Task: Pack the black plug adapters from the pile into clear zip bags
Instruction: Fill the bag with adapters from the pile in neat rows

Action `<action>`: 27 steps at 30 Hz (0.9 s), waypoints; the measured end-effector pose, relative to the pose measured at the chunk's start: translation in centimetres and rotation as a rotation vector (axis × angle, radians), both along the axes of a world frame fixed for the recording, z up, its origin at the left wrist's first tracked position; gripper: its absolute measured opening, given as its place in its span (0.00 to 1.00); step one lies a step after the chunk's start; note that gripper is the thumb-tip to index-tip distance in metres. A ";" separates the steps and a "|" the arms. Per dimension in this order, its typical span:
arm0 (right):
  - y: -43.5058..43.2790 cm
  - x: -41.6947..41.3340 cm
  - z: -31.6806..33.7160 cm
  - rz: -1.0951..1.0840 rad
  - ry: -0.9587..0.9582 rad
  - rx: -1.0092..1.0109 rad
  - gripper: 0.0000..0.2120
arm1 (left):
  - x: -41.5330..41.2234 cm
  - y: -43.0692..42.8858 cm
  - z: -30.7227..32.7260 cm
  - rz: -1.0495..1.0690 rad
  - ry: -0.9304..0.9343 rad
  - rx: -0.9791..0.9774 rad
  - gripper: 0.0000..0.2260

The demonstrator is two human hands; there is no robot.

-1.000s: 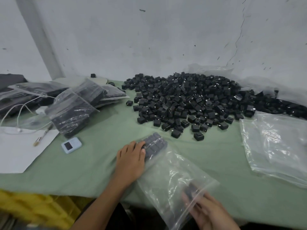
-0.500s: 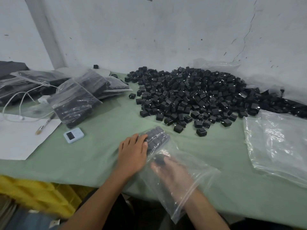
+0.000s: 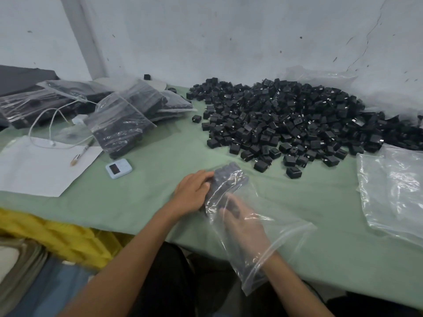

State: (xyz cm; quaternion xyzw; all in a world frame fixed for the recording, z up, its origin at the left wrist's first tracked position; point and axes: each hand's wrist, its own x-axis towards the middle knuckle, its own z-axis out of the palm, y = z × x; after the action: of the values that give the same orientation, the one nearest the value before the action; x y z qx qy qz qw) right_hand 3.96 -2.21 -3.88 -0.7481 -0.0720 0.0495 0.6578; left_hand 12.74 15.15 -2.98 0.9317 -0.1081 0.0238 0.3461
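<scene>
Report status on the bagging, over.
Left hand presses bagged adapters through zip bag. Right hand inside bag, grip blurred. Pile close ahead, nothing blocking.

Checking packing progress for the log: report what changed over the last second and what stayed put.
The right hand went from the mouth of the clear zip bag deep inside it, toward the row of adapters at its far end. The left hand stayed pressed against that row; the pile did not move.
</scene>
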 end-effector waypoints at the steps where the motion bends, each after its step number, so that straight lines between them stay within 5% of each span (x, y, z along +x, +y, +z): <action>1: 0.1 0.0 0.0 -0.013 0.016 0.080 0.14 | -0.2 0.1 -0.2 -0.012 -0.039 0.040 0.16; 5: 0.6 0.2 0.0 -0.033 -0.011 0.136 0.13 | -0.7 0.2 -0.7 -0.017 -0.086 0.139 0.18; 9: 0.6 0.8 0.8 -0.024 -0.038 -0.063 0.14 | -0.7 0.4 -0.7 -0.033 -0.078 0.185 0.19; 13: 0.4 1.6 1.5 -0.033 -0.094 -0.495 0.21 | -0.8 0.2 -0.3 -0.008 -0.082 0.025 0.15; 27: 0.3 1.3 1.6 0.107 -0.174 -0.553 0.15 | -7.0 2.1 -1.5 0.235 -0.122 -0.253 0.15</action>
State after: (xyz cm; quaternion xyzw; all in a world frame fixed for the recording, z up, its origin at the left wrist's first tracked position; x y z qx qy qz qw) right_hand 5.25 -1.91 -2.25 -0.8955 -0.1513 0.0375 0.4169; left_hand 5.76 17.24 -4.47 0.8838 -0.0156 0.1341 0.4479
